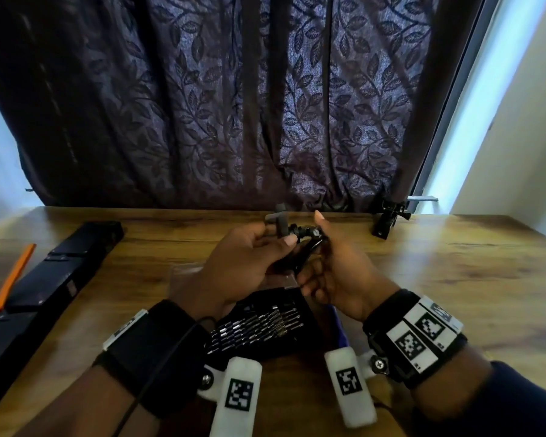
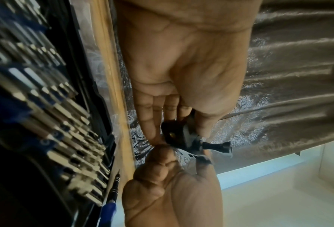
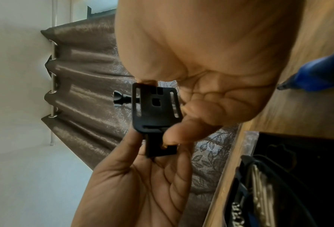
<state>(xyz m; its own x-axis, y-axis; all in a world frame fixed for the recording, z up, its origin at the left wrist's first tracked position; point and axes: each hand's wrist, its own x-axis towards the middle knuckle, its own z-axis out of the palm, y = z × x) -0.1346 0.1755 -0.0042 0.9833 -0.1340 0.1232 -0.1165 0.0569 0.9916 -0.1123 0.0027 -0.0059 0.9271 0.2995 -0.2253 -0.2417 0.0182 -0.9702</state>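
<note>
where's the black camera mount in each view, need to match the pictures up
Head: the black camera mount is near centre, held between left hand and right hand above the table.
Left wrist: the mount is just below centre, at the fingertips.
Right wrist: the mount is at centre, slotted plate facing the camera.
Shared landmark: the leaf-patterned curtain behind it in all three.

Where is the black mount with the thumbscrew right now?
Head view, centre: the black mount is held off the wooden table between the left hand and right hand, just beyond the open bit case.
</note>
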